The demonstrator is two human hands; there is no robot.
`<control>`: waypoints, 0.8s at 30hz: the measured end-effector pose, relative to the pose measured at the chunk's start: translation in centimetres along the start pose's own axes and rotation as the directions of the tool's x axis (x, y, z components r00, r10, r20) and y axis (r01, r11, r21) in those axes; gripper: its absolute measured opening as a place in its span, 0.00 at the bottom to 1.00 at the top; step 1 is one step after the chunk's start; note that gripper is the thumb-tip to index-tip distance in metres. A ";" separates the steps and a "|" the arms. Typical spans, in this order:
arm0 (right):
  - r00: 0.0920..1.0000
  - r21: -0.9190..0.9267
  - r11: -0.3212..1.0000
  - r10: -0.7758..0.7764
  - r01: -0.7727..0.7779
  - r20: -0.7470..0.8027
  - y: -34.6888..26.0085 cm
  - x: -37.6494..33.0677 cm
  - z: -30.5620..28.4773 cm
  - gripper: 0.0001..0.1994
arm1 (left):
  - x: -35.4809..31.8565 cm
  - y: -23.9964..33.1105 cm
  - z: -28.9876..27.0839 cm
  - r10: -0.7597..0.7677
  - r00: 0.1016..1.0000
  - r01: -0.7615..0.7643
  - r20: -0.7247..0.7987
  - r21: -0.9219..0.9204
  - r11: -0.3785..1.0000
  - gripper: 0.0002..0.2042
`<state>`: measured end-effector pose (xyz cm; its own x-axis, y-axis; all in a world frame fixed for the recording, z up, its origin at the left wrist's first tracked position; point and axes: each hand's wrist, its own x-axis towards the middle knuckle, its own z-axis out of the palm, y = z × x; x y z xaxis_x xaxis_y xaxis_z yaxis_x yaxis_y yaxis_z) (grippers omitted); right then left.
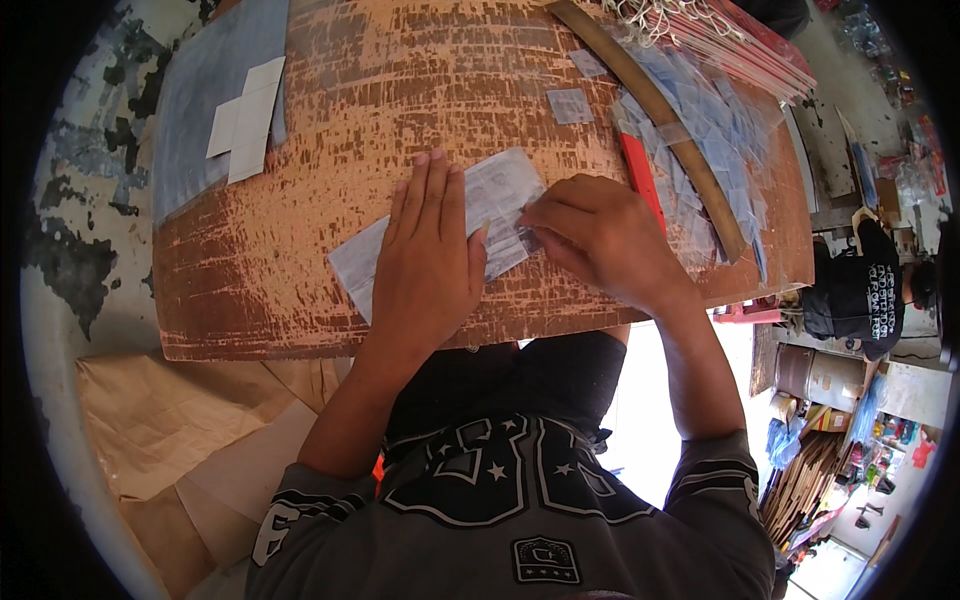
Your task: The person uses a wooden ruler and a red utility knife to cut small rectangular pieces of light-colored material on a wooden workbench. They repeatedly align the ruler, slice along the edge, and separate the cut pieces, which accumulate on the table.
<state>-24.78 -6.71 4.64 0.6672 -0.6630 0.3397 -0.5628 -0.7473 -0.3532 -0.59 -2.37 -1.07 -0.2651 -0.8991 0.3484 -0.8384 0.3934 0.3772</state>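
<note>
A pale, slightly see-through plastic sheet (pixel 507 178), long and rectangular, lies slanted on the worn wooden table in front of me. Flat on its left half rests my left hand (pixel 428 235), fingers stretched out and pointing away from me. My right hand (pixel 590 235) is at the sheet's right end, fingers bent and pinched together at its edge. Whatever sits between those fingertips, the sheet's edge or a small piece, is hidden by the hand. Two small clear plastic squares (pixel 570 106) lie beyond my right hand.
At the right, a wooden strip (pixel 660 110) crosses a heap of clear plastic pieces (pixel 710 120), beside a red cutter (pixel 641 165). Pink-striped bundles with white strings (pixel 730 45) lie far right. White card pieces (pixel 250 120) rest on a grey-blue sheet (pixel 190 150) at left. Another person (pixel 865 285) is at far right.
</note>
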 end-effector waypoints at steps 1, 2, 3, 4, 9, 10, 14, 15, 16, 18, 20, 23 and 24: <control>1.000 0.011 1.000 -0.002 0.002 0.004 0.3 0.2 0.1 0.07 | 0.0 0.0 0.1 -0.002 1.000 0.002 -0.007 -0.007 1.000 0.29; 1.000 0.021 1.000 -0.004 0.004 0.008 0.5 0.3 0.2 0.07 | 0.0 0.0 0.1 -0.003 1.000 0.003 -0.005 -0.011 1.000 0.30; 1.000 0.013 1.000 0.002 -0.002 0.022 0.6 0.4 0.2 0.07 | 0.1 0.0 0.1 -0.004 1.000 0.004 -0.004 -0.014 1.000 0.30; 0.999 0.006 1.000 0.007 -0.007 0.037 0.6 0.6 0.1 0.08 | 0.1 0.0 0.1 -0.007 1.000 0.007 -0.002 -0.017 1.000 0.30; 0.988 0.129 0.980 0.155 -0.153 -0.006 0.2 1.4 0.4 0.06 | 0.0 0.0 0.0 -0.004 1.000 0.004 -0.012 -0.022 1.000 0.29; 0.975 0.185 0.959 0.222 -0.216 -0.013 0.3 1.4 0.9 0.06 | 0.0 -0.1 0.1 -0.003 1.000 0.003 -0.012 -0.021 1.000 0.29; 0.914 0.246 0.898 0.395 -0.364 -0.089 0.0 1.7 1.5 0.04 | 0.1 0.1 -0.1 -0.013 1.000 0.013 0.002 -0.034 0.999 0.29; 0.896 0.310 0.869 0.432 -0.385 -0.099 0.0 1.9 1.7 0.04 | 0.1 0.1 -0.1 -0.013 1.000 0.013 0.002 -0.031 0.999 0.29; 0.876 0.372 0.836 0.470 -0.404 -0.106 0.1 1.9 2.1 0.04 | 0.1 0.1 -0.1 -0.011 1.000 0.011 0.002 -0.030 0.999 0.29; 0.844 0.456 0.786 0.521 -0.417 -0.125 0.2 2.1 2.5 0.05 | 0.1 0.1 -0.3 -0.008 1.000 0.008 0.022 -0.018 1.000 0.31; 0.824 0.504 0.760 0.546 -0.411 -0.151 0.3 2.3 2.9 0.05 | 0.1 0.2 -0.4 -0.007 0.999 0.007 0.035 -0.012 1.000 0.32; 0.790 0.581 0.701 0.594 -0.414 -0.154 0.5 2.8 3.2 0.05 | 0.1 0.2 -0.5 -0.006 0.999 0.006 0.042 -0.009 1.000 0.32; 0.794 0.552 0.720 0.587 -0.422 -0.159 0.5 3.0 3.1 0.05 | 0.1 0.2 -0.5 -0.005 0.999 0.005 0.045 -0.005 1.000 0.32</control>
<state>-21.53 -8.89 2.74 0.1216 -0.9721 0.2008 -0.4171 -0.2336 -0.8783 -0.52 -2.31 -0.55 -0.2821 -0.9089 0.3071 -0.8373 0.3895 0.3838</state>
